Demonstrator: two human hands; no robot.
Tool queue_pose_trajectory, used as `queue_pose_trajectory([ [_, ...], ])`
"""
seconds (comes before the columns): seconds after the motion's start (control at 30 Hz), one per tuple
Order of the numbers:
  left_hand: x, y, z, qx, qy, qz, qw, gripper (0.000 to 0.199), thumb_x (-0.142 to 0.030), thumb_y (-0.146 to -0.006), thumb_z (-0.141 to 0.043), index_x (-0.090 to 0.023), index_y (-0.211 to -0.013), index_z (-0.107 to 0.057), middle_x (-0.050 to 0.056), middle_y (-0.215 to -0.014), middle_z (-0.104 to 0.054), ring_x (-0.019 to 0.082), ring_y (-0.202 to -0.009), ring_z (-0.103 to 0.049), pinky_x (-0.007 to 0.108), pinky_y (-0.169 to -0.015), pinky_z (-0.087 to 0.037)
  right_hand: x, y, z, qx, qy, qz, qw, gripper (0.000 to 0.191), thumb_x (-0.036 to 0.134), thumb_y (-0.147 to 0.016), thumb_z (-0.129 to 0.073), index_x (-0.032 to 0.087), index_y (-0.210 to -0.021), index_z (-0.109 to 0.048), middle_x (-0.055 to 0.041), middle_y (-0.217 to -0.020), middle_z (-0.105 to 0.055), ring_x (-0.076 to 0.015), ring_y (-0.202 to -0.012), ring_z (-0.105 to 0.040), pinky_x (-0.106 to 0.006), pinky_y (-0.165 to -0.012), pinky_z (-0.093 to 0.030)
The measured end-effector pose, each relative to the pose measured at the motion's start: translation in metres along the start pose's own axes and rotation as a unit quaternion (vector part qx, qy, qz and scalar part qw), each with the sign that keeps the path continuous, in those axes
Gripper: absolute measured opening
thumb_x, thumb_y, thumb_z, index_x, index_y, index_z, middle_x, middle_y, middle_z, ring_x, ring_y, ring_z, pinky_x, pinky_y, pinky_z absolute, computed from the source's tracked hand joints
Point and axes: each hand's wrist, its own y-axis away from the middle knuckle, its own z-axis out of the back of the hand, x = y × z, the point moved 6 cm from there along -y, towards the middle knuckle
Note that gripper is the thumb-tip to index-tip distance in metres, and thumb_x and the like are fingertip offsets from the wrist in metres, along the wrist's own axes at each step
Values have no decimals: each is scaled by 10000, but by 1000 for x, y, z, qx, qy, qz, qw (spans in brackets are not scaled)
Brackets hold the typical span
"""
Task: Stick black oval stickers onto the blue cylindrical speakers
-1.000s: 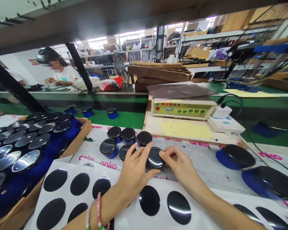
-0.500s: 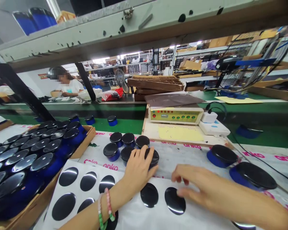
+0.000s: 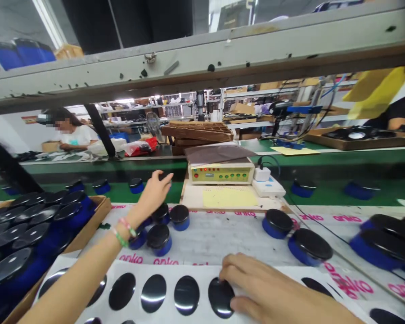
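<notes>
Stretched out over the green conveyor, my left hand (image 3: 155,193) has its thumb and fingers around a dark round top, apparently a black-lidded jar; its body is hidden. Several blue jars with black lids (image 3: 180,217) stand on the bench below and beside my left wrist. In front of me lies a white sheet (image 3: 138,274) with rows of glossy black discs. My right hand (image 3: 243,288) is over this sheet, thumb and fingers apart, fingertips at the edge of one black disc (image 3: 219,299), holding nothing visible.
A box (image 3: 104,204) full of black-topped blue jars is at the left. More jars (image 3: 310,246) stand at the right and on the green conveyor (image 3: 168,184). A control unit (image 3: 222,173) and white power adapter (image 3: 268,186) sit behind; a shelf beam (image 3: 189,67) crosses above.
My left hand has moved forward and left from the jar group to above the conveyor, and one jar has left the group. My right hand has come down onto a black disc. The view has shifted right.
</notes>
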Motion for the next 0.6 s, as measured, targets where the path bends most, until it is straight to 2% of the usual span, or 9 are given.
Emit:
queue_pose_trajectory([
  [0.07, 40, -25, -15, 23, -6, 55, 998, 363, -263, -925, -480, -177, -1278, -492, 136, -1303, -410, 247, -1046, -564, 443, -929, -460, -33, 11, 5, -57, 62, -47, 995, 237, 251, -891, -480, 290, -1114, -551, -38, -1111, -621, -215, -997, -599, -337, -843, -534],
  [0.13, 68, -39, -30, 50, -12, 91, 995, 353, -284, -912, -530, -163, -1241, -495, 112, -1247, -495, 233, -1026, -571, 447, -881, -488, -74, 27, 13, -137, 169, -100, 971, 310, 313, -905, -450, 221, -1191, -528, -107, -1157, -597, -288, -1021, -571, -456, -836, -516],
  [0.2, 80, -42, -40, 77, -18, 107, 991, 352, -300, -898, -563, -162, -1216, -504, 95, -1230, -525, 234, -1048, -561, 453, -880, -487, -108, 44, 20, -205, 275, -130, 930, 415, 390, -893, -460, 175, -1245, -510, -151, -1202, -572, -345, -1020, -555, -514, -781, -511],
  [0.27, 78, -38, -41, 93, -24, 110, 989, 394, -317, -897, -558, -159, -1250, -480, 114, -1283, -491, 260, -1113, -528, 485, -925, -452, -126, 53, 22, -237, 327, -130, 906, 458, 419, -891, -454, 160, -1265, -507, -166, -1239, -553, -373, -1037, -540, -531, -757, -507],
  [0.3, 72, -33, -39, 98, -26, 105, 989, 432, -336, -904, -538, -159, -1288, -451, 132, -1326, -453, 276, -1159, -497, 499, -959, -420, -125, 54, 21, -240, 329, -121, 905, 447, 412, -895, -447, 162, -1259, -515, -163, -1239, -556, -373, -1044, -538, -530, -762, -506],
  [0.37, 57, -19, -33, 114, -23, 79, 990, 494, -413, -911, -486, -191, -1345, -410, 142, -1401, -376, 298, -1238, -431, 493, -1020, -352, -108, 45, 17, -215, 280, -87, 931, 400, 380, -910, -431, 183, -1244, -526, -138, -1205, -581, -340, -1058, -544, -504, -814, -503],
  [0.47, 41, 10, -25, 172, -11, 39, 984, 539, -608, -847, -446, -291, -1278, -511, 90, -1416, -387, 338, -1292, -369, 489, -1043, -307, -53, 20, 2, -77, 123, -15, 989, 352, 363, -934, -414, 244, -1252, -506, -81, -1194, -589, -250, -1083, -546, -396, -892, -496],
  [0.53, 46, 30, -19, 211, -9, 47, 976, 606, -693, -806, -405, -288, -1230, -557, 103, -1380, -437, 379, -1290, -362, 531, -1027, -302, -19, 1, -5, 4, 43, 23, 999, 326, 364, -940, -411, 266, -1236, -510, -65, -1199, -579, -237, -1089, -534, -388, -914, -481],
  [0.6, 59, 45, -10, 237, -7, 67, 969, 707, -716, -807, -351, -222, -1285, -510, 164, -1359, -443, 400, -1262, -393, 555, -1009, -306, -2, -24, -6, 26, 3, 41, 999, 324, 342, -943, -403, 257, -1239, -503, -74, -1206, -563, -249, -1103, -514, -424, -941, -454],
])
